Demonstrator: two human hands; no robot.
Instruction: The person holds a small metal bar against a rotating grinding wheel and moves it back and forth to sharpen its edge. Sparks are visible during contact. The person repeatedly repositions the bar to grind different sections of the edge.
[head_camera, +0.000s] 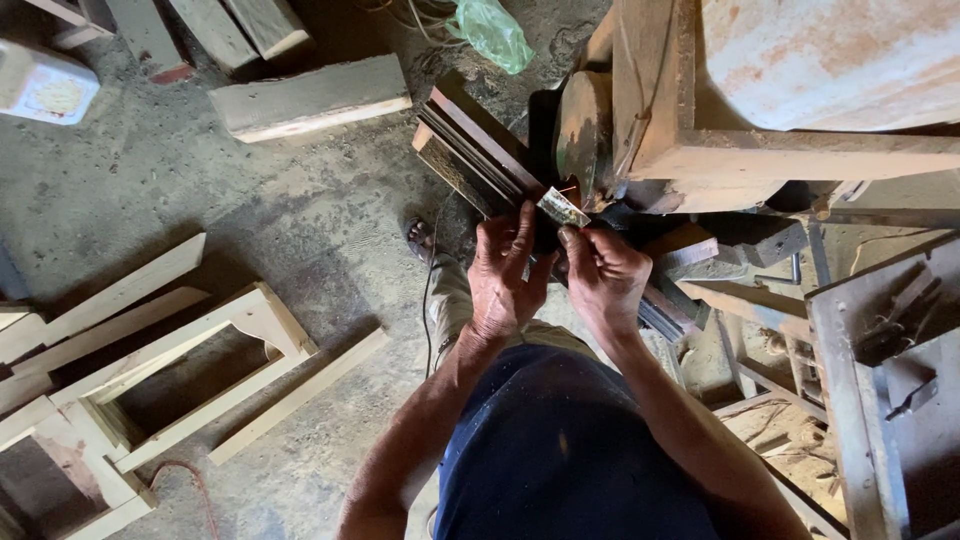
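Both of my hands hold a small flat metal blade (562, 207) against the edge of a round grinding wheel (583, 135). A few orange sparks show where blade and wheel meet. My left hand (505, 275) presses on the blade from the left with fingers spread over it. My right hand (603, 275) pinches its near end from the right. The wheel sits at the end of a wooden machine frame (700, 150).
Dark wooden mouldings (470, 150) lean beside the wheel. Pale wooden frames (180, 360) and planks (310, 98) lie on the dusty concrete floor at left. A metal bench with tools (880, 360) stands at right. A green plastic bag (492, 30) lies at the top.
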